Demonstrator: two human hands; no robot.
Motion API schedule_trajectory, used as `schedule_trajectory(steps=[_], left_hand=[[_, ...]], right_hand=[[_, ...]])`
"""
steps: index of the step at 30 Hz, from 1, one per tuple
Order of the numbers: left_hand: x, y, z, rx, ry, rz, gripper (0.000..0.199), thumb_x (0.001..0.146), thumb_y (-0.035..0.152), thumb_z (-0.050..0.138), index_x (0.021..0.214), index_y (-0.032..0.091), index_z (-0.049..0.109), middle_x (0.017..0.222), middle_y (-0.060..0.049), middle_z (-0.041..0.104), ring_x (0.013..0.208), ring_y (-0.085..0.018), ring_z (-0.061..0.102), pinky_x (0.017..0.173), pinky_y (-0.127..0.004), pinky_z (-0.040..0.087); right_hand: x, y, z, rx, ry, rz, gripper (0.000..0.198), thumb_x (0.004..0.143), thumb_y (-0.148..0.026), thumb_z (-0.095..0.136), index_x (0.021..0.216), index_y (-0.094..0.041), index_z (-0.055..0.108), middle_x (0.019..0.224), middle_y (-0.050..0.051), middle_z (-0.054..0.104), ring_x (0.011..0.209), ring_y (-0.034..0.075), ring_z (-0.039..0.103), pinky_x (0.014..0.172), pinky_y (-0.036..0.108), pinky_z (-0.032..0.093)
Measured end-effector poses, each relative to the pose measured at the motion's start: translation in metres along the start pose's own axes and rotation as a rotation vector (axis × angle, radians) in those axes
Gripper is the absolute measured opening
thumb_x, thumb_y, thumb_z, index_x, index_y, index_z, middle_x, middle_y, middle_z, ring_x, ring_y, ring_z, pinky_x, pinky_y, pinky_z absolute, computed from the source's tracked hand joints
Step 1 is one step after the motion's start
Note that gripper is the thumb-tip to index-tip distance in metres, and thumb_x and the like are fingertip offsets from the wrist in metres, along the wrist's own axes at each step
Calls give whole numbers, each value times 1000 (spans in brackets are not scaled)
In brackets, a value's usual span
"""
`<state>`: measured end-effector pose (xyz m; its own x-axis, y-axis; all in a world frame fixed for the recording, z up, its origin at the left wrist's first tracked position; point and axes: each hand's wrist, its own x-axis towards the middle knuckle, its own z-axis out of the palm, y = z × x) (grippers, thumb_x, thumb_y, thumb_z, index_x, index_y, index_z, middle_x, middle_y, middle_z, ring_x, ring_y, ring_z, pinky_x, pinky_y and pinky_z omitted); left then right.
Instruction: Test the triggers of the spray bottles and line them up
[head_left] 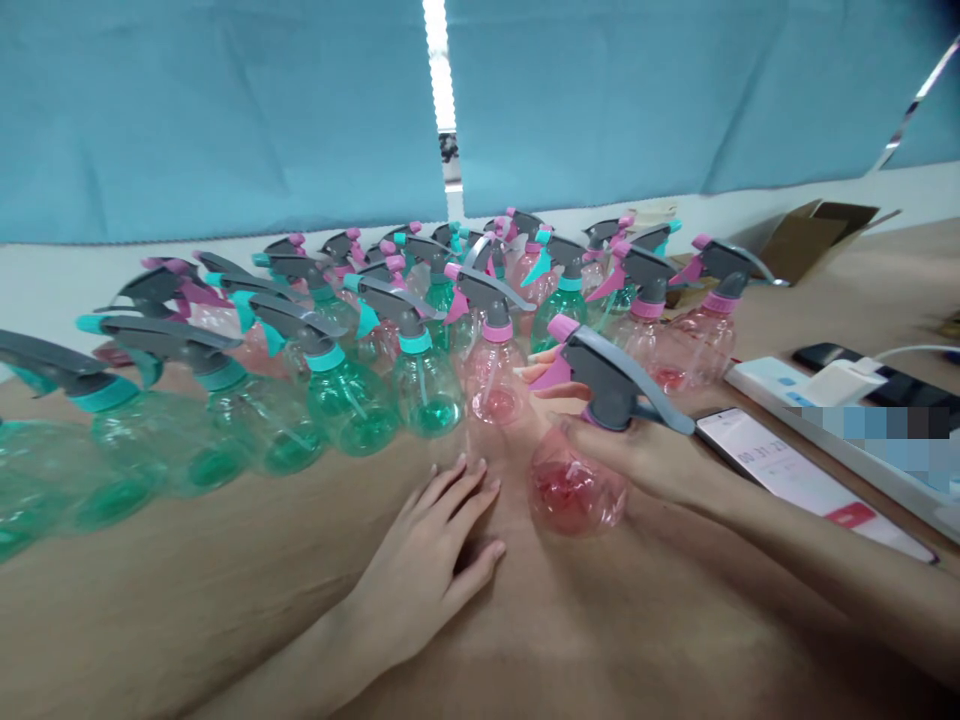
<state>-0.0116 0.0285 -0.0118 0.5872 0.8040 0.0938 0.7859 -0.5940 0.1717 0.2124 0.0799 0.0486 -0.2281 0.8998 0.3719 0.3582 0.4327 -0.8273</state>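
My right hand [630, 450] wraps round the neck of a pink spray bottle [574, 495] with a grey and pink trigger head, its fingers reaching past the pink trigger. The bottle holds some pinkish-red colour at its base and leans a little. Palm down on the table, my left hand [427, 545] has its fingers stretched and holds nothing. Just beyond the hands is another pink spray bottle [499, 375], close to my right fingertips. Left of it, a clear-green spray bottle [427, 390] and a green spray bottle [352, 405] continue the front row.
Several more pink and green spray bottles crowd behind the row. At the right lie a phone [810, 480] with a lit timer screen, a white power strip [772, 385] with a charger [847, 385], and a dark device [915, 380]. A cardboard box [806, 245] stands at the back right.
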Motion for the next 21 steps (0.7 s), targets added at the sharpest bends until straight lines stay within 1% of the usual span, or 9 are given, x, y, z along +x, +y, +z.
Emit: schedule_trajectory(steps=[3,6,8,9,11,13,15,19,21], left_hand=[[0,1,0,1,1,1,48,96,39,48,139,18,42,147,-8,39,137,-27,30,109,-50,28],[1,1,1,11,-6,5,48,97,39,47,139,17,42,147,-8,39,137,-27,30,109,-50,28],[1,0,1,19,-9,5,48,97,39,46,139,17,41,148,-8,38,137,-26,30,109,-50,28],[1,0,1,21,-7,6,48,97,39,46,139,17,42,148,-8,38,137,-26,30,109,-50,28],[1,-1,1,25,2,5,48,96,39,46,139,17,43,148,-8,38,137,-27,30,109,-50,28],[1,-1,2,23,6,6,48,96,39,47,138,17,44,147,-8,39,136,-27,31,109,-49,28],[1,-2,2,20,8,9,48,96,40,47,138,17,44,147,-8,40,136,-27,31,109,-49,28],[0,-2,3,23,27,19,47,96,40,46,138,18,44,147,-8,39,136,-27,32,108,-49,29],[-1,-2,3,19,40,25,47,96,39,46,138,17,44,147,-8,39,136,-27,32,108,-50,29]], right_hand=[[-1,7,2,37,2,-1,17,75,-28,61,91,-24,57,76,0,61,68,16,60,64,32,49],[-3,9,1,12,-21,4,33,77,-38,64,105,-23,57,64,-4,56,60,15,55,60,32,48],[-4,10,-1,-19,-38,-11,44,74,-40,67,114,-24,55,58,-6,51,57,15,53,58,31,46],[-4,11,-2,-34,-37,-23,45,74,-41,68,114,-25,56,57,-7,49,56,15,51,56,31,45],[-6,15,-3,-57,-15,-45,37,73,-42,69,105,-25,61,57,-6,48,55,14,49,54,30,43],[-9,20,-3,-69,25,-53,26,75,-42,67,93,-25,63,62,-4,52,58,14,50,54,30,43],[-13,23,-2,-67,60,-60,24,76,-42,66,92,-25,62,69,-3,57,62,15,52,59,31,46],[-26,22,-6,-110,83,-74,46,71,-41,71,113,-29,55,93,0,64,81,20,60,73,37,50],[-35,21,-10,-204,59,-71,53,68,-42,74,115,-31,53,100,1,65,91,23,61,77,39,49]])
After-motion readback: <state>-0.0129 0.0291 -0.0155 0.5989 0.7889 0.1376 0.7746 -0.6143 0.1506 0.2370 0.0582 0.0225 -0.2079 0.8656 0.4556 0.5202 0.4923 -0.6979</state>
